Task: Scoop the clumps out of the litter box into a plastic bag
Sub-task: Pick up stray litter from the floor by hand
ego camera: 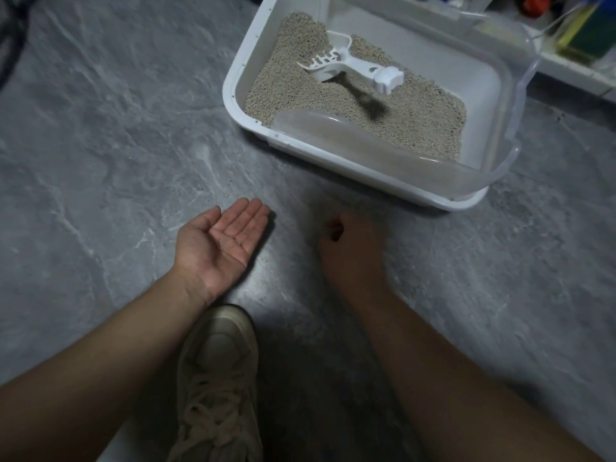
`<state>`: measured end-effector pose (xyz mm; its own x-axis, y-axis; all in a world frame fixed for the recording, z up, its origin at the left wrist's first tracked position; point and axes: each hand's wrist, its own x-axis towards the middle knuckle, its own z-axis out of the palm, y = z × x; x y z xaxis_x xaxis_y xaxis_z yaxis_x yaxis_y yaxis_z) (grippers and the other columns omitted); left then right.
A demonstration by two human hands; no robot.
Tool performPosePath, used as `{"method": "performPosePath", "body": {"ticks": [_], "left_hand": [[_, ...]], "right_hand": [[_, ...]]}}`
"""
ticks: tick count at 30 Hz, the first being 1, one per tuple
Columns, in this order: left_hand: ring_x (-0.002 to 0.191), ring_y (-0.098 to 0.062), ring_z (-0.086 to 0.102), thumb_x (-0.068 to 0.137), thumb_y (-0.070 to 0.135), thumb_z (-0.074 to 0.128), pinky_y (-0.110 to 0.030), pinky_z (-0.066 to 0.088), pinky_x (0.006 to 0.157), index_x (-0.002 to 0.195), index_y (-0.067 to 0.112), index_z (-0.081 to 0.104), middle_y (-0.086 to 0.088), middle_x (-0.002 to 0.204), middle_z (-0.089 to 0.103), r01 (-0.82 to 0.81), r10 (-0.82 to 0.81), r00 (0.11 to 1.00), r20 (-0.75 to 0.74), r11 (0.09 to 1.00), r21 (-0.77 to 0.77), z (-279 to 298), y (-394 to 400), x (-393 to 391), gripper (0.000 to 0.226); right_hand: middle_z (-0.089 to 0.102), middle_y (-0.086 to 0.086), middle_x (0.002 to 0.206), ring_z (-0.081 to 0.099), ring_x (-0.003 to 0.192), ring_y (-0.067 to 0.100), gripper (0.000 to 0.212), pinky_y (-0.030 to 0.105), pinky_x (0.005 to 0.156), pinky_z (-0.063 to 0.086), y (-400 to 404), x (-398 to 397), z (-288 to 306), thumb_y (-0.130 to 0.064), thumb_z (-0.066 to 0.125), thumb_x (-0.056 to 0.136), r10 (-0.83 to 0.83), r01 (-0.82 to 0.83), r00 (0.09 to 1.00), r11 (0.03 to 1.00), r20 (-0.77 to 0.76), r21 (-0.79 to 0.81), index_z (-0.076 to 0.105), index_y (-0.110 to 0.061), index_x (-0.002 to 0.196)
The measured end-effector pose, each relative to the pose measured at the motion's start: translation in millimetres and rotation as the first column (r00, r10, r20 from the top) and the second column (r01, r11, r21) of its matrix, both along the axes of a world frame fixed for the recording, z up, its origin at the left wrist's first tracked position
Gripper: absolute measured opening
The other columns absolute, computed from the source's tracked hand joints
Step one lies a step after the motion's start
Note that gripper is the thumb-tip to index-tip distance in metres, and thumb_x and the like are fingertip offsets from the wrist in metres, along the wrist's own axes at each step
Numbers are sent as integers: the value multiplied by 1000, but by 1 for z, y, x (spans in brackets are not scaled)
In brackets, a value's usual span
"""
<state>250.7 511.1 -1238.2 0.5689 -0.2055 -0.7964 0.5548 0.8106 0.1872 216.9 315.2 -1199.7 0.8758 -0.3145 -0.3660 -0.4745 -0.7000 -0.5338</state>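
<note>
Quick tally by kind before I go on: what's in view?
Litter box: 1
Scoop: 1
Hands: 2, left hand, right hand
Shoe: 1
Plastic bag: 0 visible
Total: 5

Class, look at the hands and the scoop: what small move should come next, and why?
Probably the right hand should reach for the scoop. The scoop lies untouched on the litter in the box, while both hands hold nothing; the left hand lies open, palm up.

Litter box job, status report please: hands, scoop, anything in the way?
Left hand open, palm up, empty. Right hand blurred, fingers curled; grip unclear. Scoop untouched on the litter in the litter box. No bag visible; path clear.
</note>
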Motion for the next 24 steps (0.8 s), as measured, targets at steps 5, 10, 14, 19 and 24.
{"method": "performPosePath", "body": {"ticks": [5,10,14,19,24], "left_hand": [[110,-38,72,104,26,39,-46,63,82,125,-5,64,-24,124,71,73,-73,997,-13,997,0,1,-12,-5,44],[112,-38,71,105,29,36,-49,53,88,127,-2,63,-21,128,69,132,-132,991,1,991,-29,3,-20,-7,46],[111,-40,71,104,26,38,-50,60,85,125,-5,64,-23,127,69,84,-84,996,14,995,-47,3,-17,-6,45],[112,-41,70,105,24,38,-49,62,86,105,-10,75,-24,127,69,35,-35,999,6,999,-35,-1,-9,-5,51],[111,-41,71,104,24,39,-48,63,82,102,-9,76,-24,125,70,35,-34,999,13,999,-30,-3,-10,-5,50]], "right_hand": [[64,9,102,57,93,20,22,28,86,42,47,-5,31,-3,61,82,108,-137,983,969,146,206,66,-10,102],[65,26,122,57,118,37,25,42,104,39,71,-13,44,-5,56,95,332,-363,930,896,156,255,67,1,116],[70,17,113,64,105,34,23,43,93,49,57,-18,46,-11,55,98,370,-413,889,902,271,126,70,-5,114],[38,18,155,33,144,31,51,40,119,25,12,-37,5,-31,43,102,378,-366,925,883,-17,-295,43,-7,147],[-8,20,165,-7,153,32,76,39,122,-6,-4,-69,-35,-46,32,101,346,-406,909,858,-230,-315,4,-5,159]]}}
